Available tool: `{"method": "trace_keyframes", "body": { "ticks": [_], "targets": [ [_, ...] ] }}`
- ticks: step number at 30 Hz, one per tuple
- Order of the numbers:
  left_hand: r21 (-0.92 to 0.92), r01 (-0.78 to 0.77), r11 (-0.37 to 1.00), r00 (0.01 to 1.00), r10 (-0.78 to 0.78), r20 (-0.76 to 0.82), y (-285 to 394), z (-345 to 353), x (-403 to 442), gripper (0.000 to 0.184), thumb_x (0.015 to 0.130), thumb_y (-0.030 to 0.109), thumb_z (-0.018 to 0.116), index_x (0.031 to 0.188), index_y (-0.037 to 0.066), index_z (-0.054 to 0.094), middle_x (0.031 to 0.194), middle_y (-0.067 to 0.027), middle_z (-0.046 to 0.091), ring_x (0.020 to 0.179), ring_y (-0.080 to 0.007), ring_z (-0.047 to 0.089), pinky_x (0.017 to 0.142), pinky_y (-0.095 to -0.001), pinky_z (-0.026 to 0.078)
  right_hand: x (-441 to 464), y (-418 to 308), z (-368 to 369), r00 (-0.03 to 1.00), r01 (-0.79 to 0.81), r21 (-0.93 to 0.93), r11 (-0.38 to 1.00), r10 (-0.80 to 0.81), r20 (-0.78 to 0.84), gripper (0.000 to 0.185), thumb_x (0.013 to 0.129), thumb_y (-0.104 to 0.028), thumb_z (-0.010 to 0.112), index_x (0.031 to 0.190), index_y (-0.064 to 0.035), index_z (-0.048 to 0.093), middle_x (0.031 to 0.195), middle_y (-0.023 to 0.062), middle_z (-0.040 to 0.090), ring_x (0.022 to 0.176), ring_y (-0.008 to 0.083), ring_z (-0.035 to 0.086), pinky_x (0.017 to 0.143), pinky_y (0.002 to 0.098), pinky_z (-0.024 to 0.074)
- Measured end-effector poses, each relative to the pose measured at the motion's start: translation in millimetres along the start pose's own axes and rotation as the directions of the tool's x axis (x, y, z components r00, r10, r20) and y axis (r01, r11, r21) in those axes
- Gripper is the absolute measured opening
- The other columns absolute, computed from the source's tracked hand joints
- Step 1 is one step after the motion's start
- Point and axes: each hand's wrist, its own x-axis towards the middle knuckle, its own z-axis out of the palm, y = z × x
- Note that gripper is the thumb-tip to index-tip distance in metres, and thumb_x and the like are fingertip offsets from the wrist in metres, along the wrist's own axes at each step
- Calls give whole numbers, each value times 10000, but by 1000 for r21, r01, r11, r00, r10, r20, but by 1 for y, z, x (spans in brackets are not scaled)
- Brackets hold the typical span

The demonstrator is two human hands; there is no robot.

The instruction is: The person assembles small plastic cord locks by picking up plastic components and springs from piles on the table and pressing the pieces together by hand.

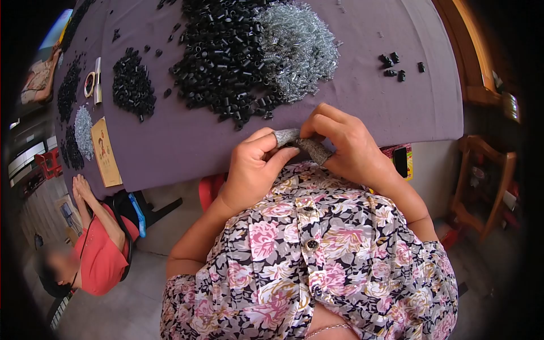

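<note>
Both hands meet at the table's near edge, just below the large pile of black plastic pieces [221,62] and the heap of small metal springs [300,51]. My left hand [252,164] has its thumb and fingers pinched together, with a grey finger cover [287,136] on one finger. My right hand [345,141] is curled in, fingers closed, with another grey cover [315,152] on its thumb. A small dark piece seems to be between the fingertips, mostly hidden, so I cannot make it out.
Several black pieces [401,75] lie at the right of the purple-covered table [385,113]. At the left are a smaller black pile [133,85], a tape roll [89,84], a card box [106,153] and more springs [83,133]. A person in red [105,249] sits at lower left.
</note>
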Motion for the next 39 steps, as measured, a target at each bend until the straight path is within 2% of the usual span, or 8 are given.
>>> {"method": "trace_keyframes", "body": {
  "ticks": [3, 6, 21, 24, 27, 30, 33, 39],
  "targets": [
    [174, -231, 957, 973, 232, 13, -9, 0, 3, 119, 877, 2, 704, 965, -56, 650, 855, -144, 595, 702, -261, 594, 645, -355, 464, 1, 1, 1, 1000, 26, -44, 999, -25, 17, 363, 627, 49, 724, 963, -44, 623, 904, 122, 580, 867, 379, 620, 722, 455, 519],
    [284, -245, 927, 969, 228, 90, -2, -5, 2, 174, 897, -40, 652, 1070, -56, 674, 941, -122, 634, 786, -205, 615, 713, -302, 480, 0, -1, 1, 998, 44, -96, 994, -41, 37, 359, 628, 40, 728, 960, -42, 622, 900, 122, 575, 875, 373, 619, 721, 459, 518],
    [519, -298, 801, 954, 241, 176, 3, -8, 1, 129, 873, 2, 676, 998, -32, 677, 866, -174, 613, 732, -349, 617, 651, -388, 482, 3, -8, -2, 990, 67, -152, 986, -47, 129, 333, 633, 55, 694, 950, -32, 638, 886, 125, 569, 871, 364, 616, 731, 452, 511],
    [503, -320, 803, 947, 263, 184, 0, -9, 2, 138, 889, 7, 669, 1021, -32, 678, 856, -150, 611, 697, -291, 612, 640, -369, 479, 5, -6, -1, 991, 71, -91, 993, -60, 118, 286, 669, 34, 683, 944, -32, 641, 881, 133, 579, 852, 368, 623, 705, 457, 516],
    [236, -216, 948, 974, 192, 117, -7, -8, 2, 134, 921, 21, 666, 1043, -28, 685, 858, -61, 629, 674, -151, 585, 617, -296, 464, 6, -2, 2, 997, 36, -1, 999, -36, 75, 306, 661, 34, 695, 958, -27, 656, 889, 134, 591, 849, 373, 630, 708, 445, 522],
    [-41, 20, 999, 994, -16, 110, -8, -9, -3, 133, 964, 45, 646, 1066, -26, 693, 872, 15, 635, 698, -43, 540, 620, -213, 446, 7, -1, 5, 999, 17, 82, 997, -20, 34, 314, 653, 37, 707, 959, -22, 670, 885, 131, 598, 836, 373, 636, 710, 435, 528],
    [-268, 233, 935, 968, -198, 151, -9, -12, -8, 141, 988, 60, 625, 1082, -20, 693, 882, 26, 650, 707, -19, 538, 631, -178, 442, 9, -4, 9, 997, 79, 84, 993, -80, 17, 317, 658, 42, 714, 968, -18, 681, 889, 130, 606, 828, 368, 641, 713, 425, 534],
    [-378, 231, 896, 972, -201, 119, -14, -17, -13, 147, 1001, 62, 606, 1093, -24, 682, 873, 11, 661, 706, -25, 548, 636, -184, 452, 12, -7, 15, 993, 115, 62, 991, -116, 12, 370, 638, 50, 715, 1002, -14, 692, 914, 133, 623, 841, 361, 653, 723, 419, 543]
  ]
}}
